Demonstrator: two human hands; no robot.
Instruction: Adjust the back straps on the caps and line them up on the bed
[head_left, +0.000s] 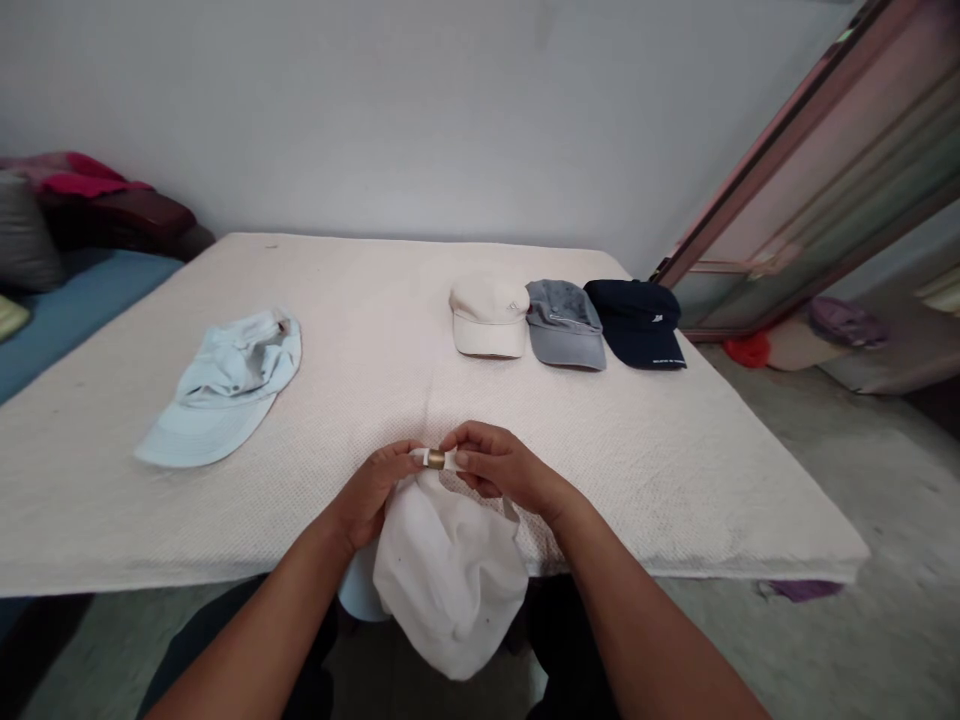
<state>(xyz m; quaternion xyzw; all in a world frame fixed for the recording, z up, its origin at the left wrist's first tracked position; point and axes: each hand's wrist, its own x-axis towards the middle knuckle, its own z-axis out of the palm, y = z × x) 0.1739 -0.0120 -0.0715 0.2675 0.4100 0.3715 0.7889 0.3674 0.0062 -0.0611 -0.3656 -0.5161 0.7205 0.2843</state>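
Observation:
A white cap (450, 575) hangs over the table's front edge, its crown toward me. Its back strap, with a brass-coloured buckle (436, 459), is stretched between my two hands. My left hand (379, 490) pinches the strap left of the buckle, and my right hand (499, 465) pinches it on the right side. Part of a pale brim (363, 588) shows below my left wrist. To the left on the table lies a light blue cap (232, 375), brim toward me and crown partly collapsed.
On the table (360, 330), a cream cap (489, 312), a grey cap (566, 325) and a navy cap (637, 320) sit in a row at the back right. A blue-covered seat (97, 290) adjoins the left side. Beyond the right edge stands a framed glass panel (810, 190).

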